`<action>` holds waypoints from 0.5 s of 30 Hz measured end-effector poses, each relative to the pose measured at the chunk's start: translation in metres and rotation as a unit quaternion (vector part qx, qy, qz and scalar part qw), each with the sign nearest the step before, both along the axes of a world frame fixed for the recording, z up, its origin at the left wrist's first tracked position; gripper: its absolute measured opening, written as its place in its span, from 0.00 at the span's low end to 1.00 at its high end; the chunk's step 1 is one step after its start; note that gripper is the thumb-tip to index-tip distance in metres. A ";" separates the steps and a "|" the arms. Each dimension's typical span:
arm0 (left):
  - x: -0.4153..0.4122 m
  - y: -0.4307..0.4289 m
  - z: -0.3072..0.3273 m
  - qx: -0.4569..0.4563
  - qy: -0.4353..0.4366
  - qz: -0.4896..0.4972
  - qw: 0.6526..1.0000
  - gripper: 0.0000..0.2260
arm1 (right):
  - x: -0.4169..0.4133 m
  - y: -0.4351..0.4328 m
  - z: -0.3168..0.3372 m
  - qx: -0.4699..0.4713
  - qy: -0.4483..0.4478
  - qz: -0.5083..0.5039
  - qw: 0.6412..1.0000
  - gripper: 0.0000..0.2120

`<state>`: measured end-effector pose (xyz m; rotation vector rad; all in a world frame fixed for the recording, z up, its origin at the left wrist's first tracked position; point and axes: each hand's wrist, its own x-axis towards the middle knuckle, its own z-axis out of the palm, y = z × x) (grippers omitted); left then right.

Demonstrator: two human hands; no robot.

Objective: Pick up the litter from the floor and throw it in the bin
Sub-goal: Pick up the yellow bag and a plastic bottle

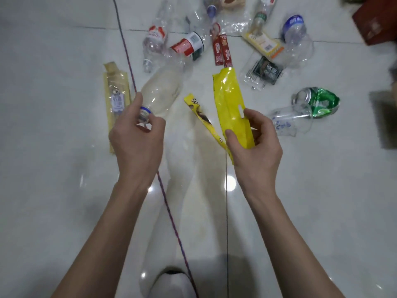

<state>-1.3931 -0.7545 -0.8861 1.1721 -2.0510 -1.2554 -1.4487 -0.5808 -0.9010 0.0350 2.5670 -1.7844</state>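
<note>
My left hand (pixel 137 136) grips a large clear plastic bottle (pixel 161 89) by its blue-ringed neck, the body pointing away from me. My right hand (pixel 255 143) pinches the lower end of a yellow wrapper (pixel 228 97) that stands up above the floor. A narrow yellow and brown wrapper (pixel 203 118) lies between the hands. More litter lies beyond: a crushed green can (pixel 320 102), a clear plastic cup (pixel 290 121), a beige long wrapper (pixel 116 100), red sachets (pixel 222 50) and several clear bottles (pixel 154 44). No bin is in view.
The floor is glossy white tile. A purple cord (pixel 129 57) runs from the top past my left hand down to my white shoe (pixel 171 282). A dark red box (pixel 376 22) sits at the top right. A dark-printed clear packet (pixel 266 70) lies near the can.
</note>
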 end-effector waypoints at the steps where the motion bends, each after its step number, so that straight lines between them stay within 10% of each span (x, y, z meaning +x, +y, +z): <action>1: 0.006 -0.007 0.010 -0.003 0.006 0.009 1.000 0.22 | -0.001 -0.009 0.008 -0.006 0.006 0.011 1.000 0.22; 15: 0.160 -0.104 0.150 -0.096 0.016 0.200 0.975 0.23 | 0.073 -0.169 0.130 -0.101 0.065 0.245 0.962 0.22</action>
